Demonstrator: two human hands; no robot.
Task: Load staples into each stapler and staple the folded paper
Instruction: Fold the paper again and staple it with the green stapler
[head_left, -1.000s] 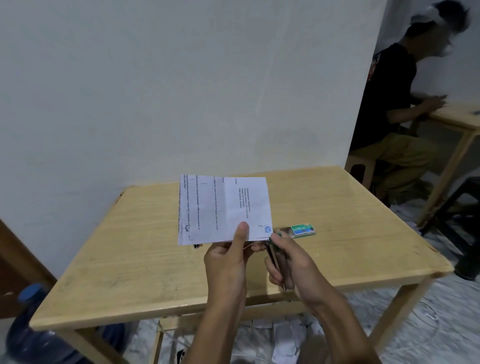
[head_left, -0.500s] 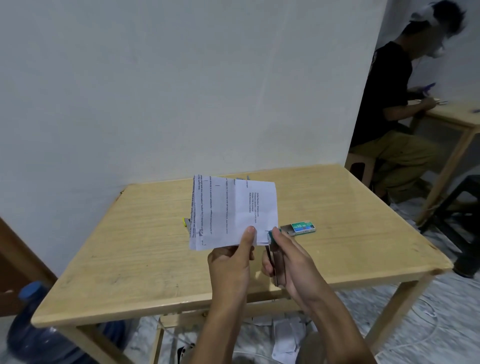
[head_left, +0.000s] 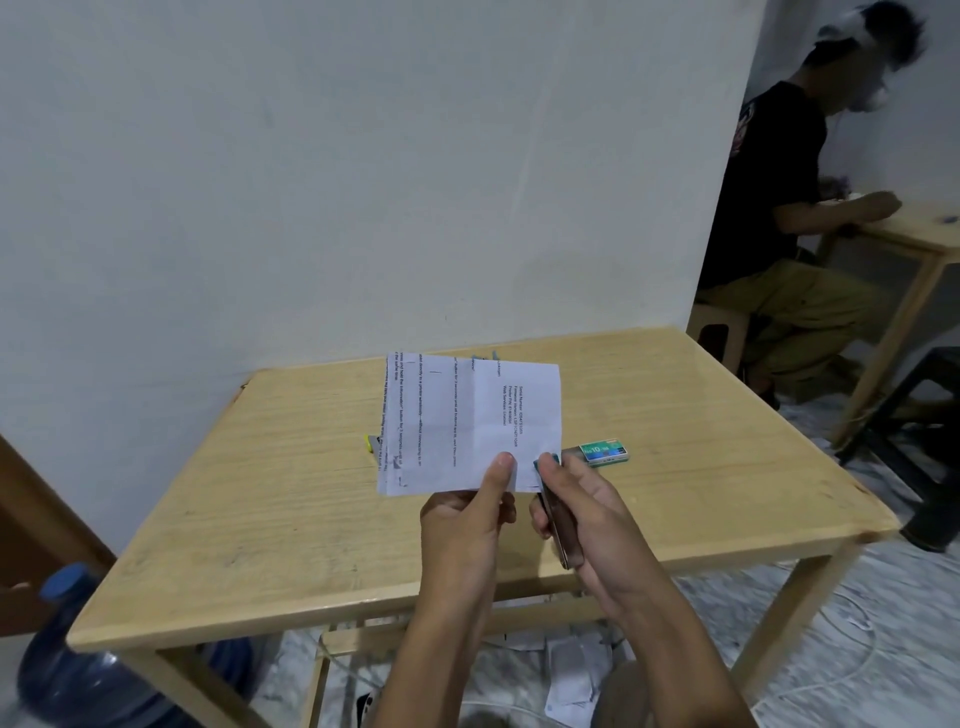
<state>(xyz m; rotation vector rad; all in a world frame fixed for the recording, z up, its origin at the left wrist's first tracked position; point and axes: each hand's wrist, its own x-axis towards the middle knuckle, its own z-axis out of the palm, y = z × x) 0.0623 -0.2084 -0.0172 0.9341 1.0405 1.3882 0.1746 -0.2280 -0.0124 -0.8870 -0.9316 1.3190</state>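
My left hand (head_left: 467, 525) pinches the folded white printed paper (head_left: 467, 421) mid-air; my right hand (head_left: 576, 514) grips the slim metal stapler (head_left: 560, 527) at its lower corner. I fear a shallow bite missing layers.

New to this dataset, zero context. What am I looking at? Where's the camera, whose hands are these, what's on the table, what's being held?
There is no robot here. A person works with bare hands, and the only camera sits on their head, looking forward and down, so both arms enter from the bottom of the picture. The left hand pinches the lower edge of the folded paper, thumb on the front, and holds it up above the table. The right hand grips a slim stapler, whose teal nose sits at the paper's lower right corner. A green staple box lies on the table. A small yellow-green item peeks out from behind the paper, and I cannot tell what it is. A blue water bottle stands on the floor at left. Another person sits at right.
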